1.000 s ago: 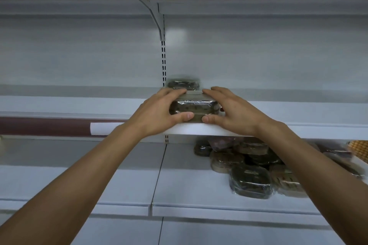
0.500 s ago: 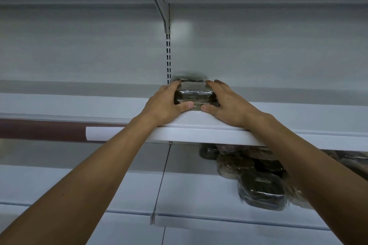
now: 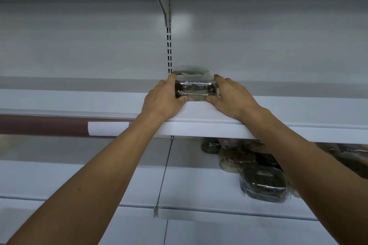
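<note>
Hands clasped the wrapped tray (image 3: 196,89) by its ends, the left hand (image 3: 164,99) at nine o'clock and the right hand (image 3: 234,97) at three. It sat on the white shelf (image 3: 298,109). Wrapped packs (image 3: 262,183) lay heaped at five o'clock below, and a second tray (image 3: 189,70) sat just behind at twelve.

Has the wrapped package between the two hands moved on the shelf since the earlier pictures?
Yes. The wrapped package has slid deeper, away from the shelf's front edge toward the slotted upright at the back.
</note>
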`<move>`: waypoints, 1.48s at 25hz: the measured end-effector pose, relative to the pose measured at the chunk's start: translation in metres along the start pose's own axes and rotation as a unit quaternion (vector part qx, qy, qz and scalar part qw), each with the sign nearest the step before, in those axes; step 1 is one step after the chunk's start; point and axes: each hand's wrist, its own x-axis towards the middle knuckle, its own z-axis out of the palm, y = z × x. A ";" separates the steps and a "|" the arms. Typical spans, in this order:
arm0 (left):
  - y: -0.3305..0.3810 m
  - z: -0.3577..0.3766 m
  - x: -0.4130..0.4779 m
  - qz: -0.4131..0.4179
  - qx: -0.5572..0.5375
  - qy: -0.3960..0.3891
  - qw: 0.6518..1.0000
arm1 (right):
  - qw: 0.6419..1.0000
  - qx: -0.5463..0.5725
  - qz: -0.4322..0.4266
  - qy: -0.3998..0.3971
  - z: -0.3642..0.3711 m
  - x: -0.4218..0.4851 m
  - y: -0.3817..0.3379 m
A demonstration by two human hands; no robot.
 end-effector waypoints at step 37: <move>0.022 0.202 -0.130 0.090 -0.018 -0.193 0.977 | 0.997 0.020 0.036 -0.062 0.124 -0.183 0.127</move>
